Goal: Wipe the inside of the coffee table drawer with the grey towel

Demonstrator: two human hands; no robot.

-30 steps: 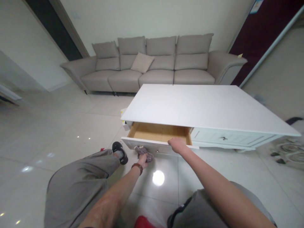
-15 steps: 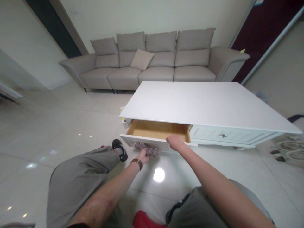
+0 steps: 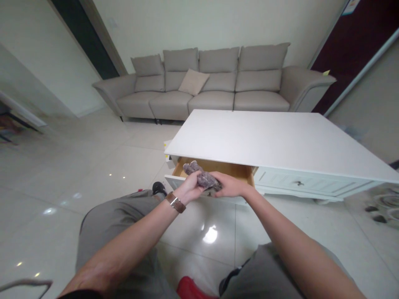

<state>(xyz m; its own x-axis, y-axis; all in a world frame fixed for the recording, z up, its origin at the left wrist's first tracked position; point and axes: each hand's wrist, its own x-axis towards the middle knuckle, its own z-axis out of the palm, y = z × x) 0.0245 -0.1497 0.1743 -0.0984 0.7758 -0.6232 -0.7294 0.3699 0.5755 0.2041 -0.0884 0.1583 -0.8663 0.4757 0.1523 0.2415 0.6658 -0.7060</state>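
A bunched, mottled grey-purple cloth (image 3: 207, 180) is held up in front of the coffee table's pulled-out drawer (image 3: 179, 181). My left hand (image 3: 190, 189) is wrapped round its near left side, and a brown-strapped watch sits on that wrist. From the right, my right hand (image 3: 230, 185) has its fingers closed on the other end of the cloth. Both hands cover much of the drawer's white front. The drawer's bare wooden inside shows behind them.
The white coffee table (image 3: 258, 133) stretches away to the right, with a shut drawer (image 3: 299, 183). Behind it stands a grey sofa (image 3: 212, 101) with a beige cushion (image 3: 193, 82). Between my legs, something red (image 3: 193, 288) is partly visible on the tiled floor.
My left hand has raised the cloth from the drawer front to above its edge. My right hand has left the drawer's top edge and taken hold of the cloth too.
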